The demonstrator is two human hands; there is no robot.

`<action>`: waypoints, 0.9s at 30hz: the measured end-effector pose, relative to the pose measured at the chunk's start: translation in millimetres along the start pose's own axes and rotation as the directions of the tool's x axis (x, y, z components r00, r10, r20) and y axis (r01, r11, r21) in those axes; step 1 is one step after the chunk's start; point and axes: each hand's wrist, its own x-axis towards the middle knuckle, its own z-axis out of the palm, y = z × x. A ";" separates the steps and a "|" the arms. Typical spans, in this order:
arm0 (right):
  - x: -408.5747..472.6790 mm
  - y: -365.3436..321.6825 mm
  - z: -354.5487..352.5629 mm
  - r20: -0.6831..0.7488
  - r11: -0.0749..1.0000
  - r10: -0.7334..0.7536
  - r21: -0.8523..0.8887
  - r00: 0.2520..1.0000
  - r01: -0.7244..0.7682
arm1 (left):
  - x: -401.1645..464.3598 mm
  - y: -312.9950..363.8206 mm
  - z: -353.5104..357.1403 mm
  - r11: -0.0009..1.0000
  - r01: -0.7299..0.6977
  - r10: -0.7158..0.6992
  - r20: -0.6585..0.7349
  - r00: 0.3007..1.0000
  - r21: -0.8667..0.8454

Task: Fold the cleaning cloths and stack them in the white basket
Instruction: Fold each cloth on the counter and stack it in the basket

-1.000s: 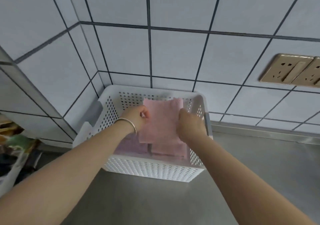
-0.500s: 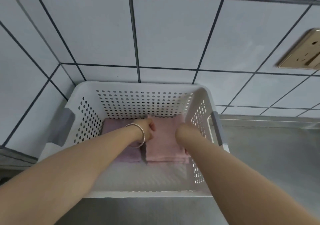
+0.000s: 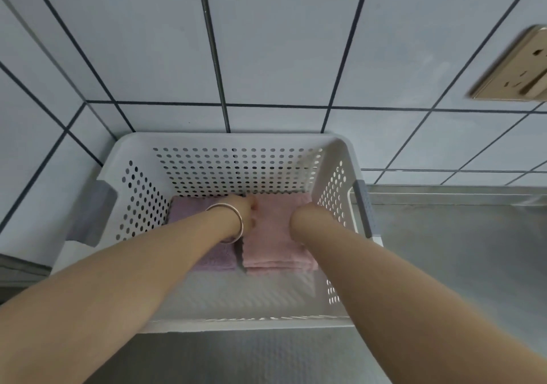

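Two cloth stacks side by side in basket, against wall.

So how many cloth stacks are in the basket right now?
2: a purple stack at back left, a pink stack beside it on the right. The arms may hide more.

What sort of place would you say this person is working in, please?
Most likely a kitchen or utility corner: a tiled wall with dark grout, a stainless steel counter below it, and a gold wall socket beside the white basket.
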 end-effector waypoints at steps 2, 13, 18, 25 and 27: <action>-50.6 -4.7 -28.8 -0.086 0.997 -0.079 -0.026 0.993 0.077 | -12.3 7.1 -16.8 0.999 0.028 -0.028 -0.021 0.999 -0.033; -226.8 78.0 18.1 -0.711 0.867 0.039 0.373 0.702 0.330 | -155.5 143.8 -48.5 0.827 -0.501 0.234 -0.654 0.719 -0.254; -264.1 166.5 92.1 -0.565 0.865 0.209 0.487 0.799 0.118 | -154.9 238.2 2.4 0.748 -0.583 0.338 -0.574 0.746 -0.317; -298.3 320.5 176.9 -0.391 0.785 0.437 0.606 0.810 -0.130 | -139.3 403.4 76.9 0.702 -0.670 0.594 -0.321 0.738 -0.240; -303.7 364.9 201.8 -0.348 0.763 0.463 0.625 0.815 -0.167 | -130.0 446.4 98.4 0.715 -0.664 0.623 -0.232 0.747 -0.221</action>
